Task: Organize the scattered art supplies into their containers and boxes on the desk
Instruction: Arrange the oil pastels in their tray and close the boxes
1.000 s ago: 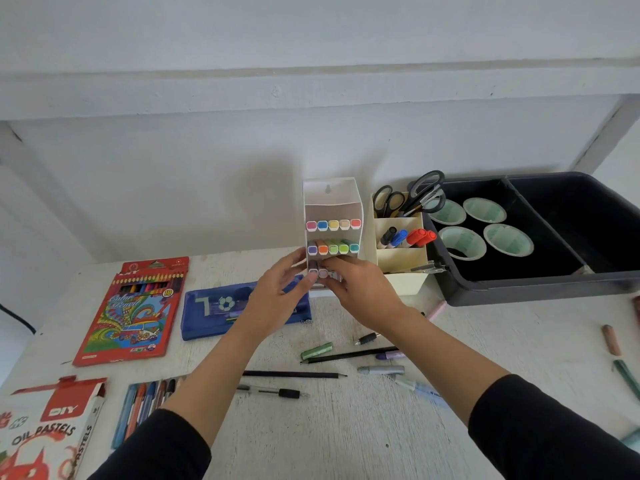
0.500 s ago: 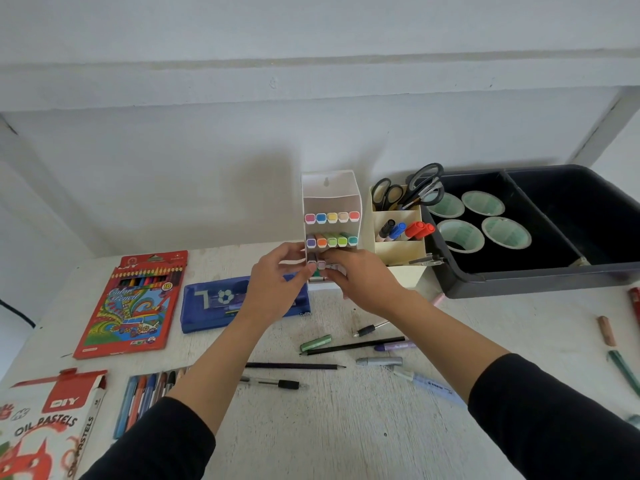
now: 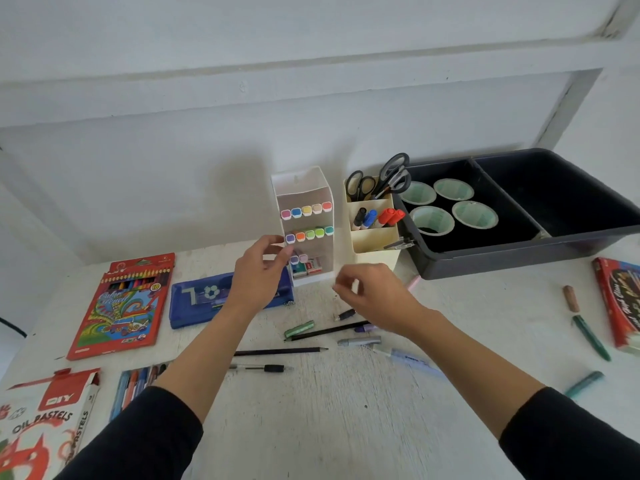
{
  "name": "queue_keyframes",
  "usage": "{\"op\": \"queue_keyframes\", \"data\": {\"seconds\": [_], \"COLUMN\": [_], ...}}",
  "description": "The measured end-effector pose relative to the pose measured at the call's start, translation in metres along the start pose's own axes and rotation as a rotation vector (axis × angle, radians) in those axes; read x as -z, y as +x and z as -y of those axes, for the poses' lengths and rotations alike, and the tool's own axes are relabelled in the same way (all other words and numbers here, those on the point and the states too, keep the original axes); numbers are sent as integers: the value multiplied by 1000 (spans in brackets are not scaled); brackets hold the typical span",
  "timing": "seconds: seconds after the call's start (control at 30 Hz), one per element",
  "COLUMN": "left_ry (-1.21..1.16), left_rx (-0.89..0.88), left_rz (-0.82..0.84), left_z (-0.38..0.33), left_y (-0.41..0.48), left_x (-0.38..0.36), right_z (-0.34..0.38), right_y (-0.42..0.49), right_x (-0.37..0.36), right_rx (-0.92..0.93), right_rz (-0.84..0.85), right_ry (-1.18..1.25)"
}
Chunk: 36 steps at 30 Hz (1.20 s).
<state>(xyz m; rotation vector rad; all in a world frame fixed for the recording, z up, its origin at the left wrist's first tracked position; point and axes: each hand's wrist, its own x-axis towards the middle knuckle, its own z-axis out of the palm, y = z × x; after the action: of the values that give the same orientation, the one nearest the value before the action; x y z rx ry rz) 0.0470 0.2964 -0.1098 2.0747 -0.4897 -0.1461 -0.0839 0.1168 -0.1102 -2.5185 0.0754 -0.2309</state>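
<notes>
White marker rack (image 3: pixel 304 188), tall and light: left hand (image 3: pixel 258 275) pinches its edge, right hand (image 3: pixel 375 294) loosely curled, empty; a careless tug could topple it.

The oil pastels box (image 3: pixel 41 427) is cut by the left edge, the red box (image 3: pixel 620 303) by the right.
</notes>
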Motion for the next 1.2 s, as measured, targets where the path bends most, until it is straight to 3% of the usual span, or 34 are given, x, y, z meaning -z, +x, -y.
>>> {"op": "queue_keyframes", "data": {"seconds": [0.13,0.27,0.5,0.6,0.73,0.93,1.1,1.2], "left_ry": [-46,-125,-140,-171,-183,-87,-57,-57], "left_rx": [56,116,159,172,161,88,45,15], "left_rz": [14,-30,-26,-15,-16,9,72,71], "left_z": [1,-2,-5,-7,-10,-15,-10,-9], "left_y": [-5,-10,-14,-15,-15,-6,0,4], "left_x": [-4,-9,-14,-14,-11,-3,0,-1], "right_z": [-11,-11,-18,-17,-3,19,25,27], "right_y": [-38,-61,-74,-69,-42,1,27,36], "right_x": [21,23,21,26,29,9,-7,-12], "right_rx": [-129,-172,-56,-37,-163,-145,-290,-373], "right_rz": [341,466,417,330,171,-13,10,-45], "right_ry": [-127,-376,-383,-205,209,163,340,602]}}
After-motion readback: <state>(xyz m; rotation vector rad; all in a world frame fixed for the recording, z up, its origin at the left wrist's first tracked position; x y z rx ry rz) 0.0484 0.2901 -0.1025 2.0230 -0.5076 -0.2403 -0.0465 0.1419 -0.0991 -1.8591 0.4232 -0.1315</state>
